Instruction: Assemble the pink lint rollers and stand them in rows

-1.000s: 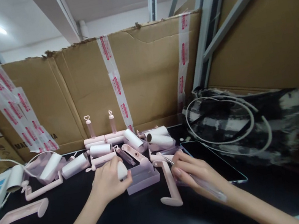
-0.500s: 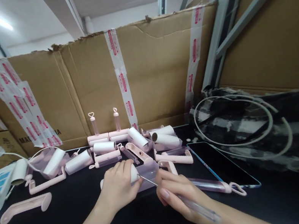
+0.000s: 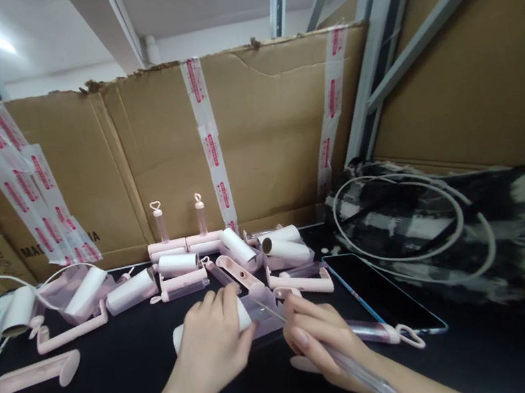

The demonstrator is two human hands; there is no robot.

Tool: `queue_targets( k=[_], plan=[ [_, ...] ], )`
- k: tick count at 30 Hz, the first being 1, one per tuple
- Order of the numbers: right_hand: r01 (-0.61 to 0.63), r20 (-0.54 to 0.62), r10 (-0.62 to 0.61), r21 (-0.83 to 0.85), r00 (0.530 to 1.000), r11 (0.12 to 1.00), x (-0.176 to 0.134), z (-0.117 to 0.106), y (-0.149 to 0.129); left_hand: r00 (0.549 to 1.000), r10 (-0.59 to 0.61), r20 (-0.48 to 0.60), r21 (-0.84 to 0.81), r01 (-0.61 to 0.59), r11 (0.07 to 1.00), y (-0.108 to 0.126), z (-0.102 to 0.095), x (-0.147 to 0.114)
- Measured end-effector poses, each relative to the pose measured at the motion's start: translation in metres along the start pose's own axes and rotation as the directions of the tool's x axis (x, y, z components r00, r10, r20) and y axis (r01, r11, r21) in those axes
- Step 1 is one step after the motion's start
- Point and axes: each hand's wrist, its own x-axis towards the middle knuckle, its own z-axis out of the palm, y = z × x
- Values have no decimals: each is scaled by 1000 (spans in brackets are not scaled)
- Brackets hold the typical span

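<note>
My left hand (image 3: 215, 332) is wrapped round a white lint roll (image 3: 180, 338), which lies on its side; the palm hides its middle. My right hand (image 3: 326, 341) grips a thin-shafted screwdriver (image 3: 366, 378) by its clear handle. The shaft points left toward the roll's right end, with its tip apart from the roll. Behind the shaft lies a translucent purple cover (image 3: 263, 315). A pale pink oval piece (image 3: 303, 365) shows just below my right fingers; whether they hold it I cannot tell.
Behind my hands lie several white rolls (image 3: 179, 263), pink handles (image 3: 242, 271) and covers. A clear tube with a pink loop (image 3: 409, 335) and a phone (image 3: 386, 296) are at right, near a coiled white cable (image 3: 460, 222). Cardboard (image 3: 263, 142) walls the back.
The screwdriver's tip has drawn away from the roll's end as my right hand shifted slightly right. The pale pink oval piece now shows beneath that hand. The view has shifted slightly.
</note>
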Motion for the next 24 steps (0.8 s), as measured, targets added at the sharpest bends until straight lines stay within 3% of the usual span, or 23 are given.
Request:
queue_targets(
  k=[6,16,20,24],
  plan=[
    [41,122,-51,84,991,996,-5,6,-4,998,-36,57,48,33,998,-11,14,2],
    [56,159,-52,-20,986,998,-9,12,-7,997,65,41,152,-71,986,-8,14,-2],
    [-67,123,71,-37,990,997,-6,7,-3,998,40,46,89,-44,995,-11,13,-1],
    [-269,-5,272,128,962,955,-4,-3,10,979,-144,-144,-185,117,976,-22,0,0]
  ],
)
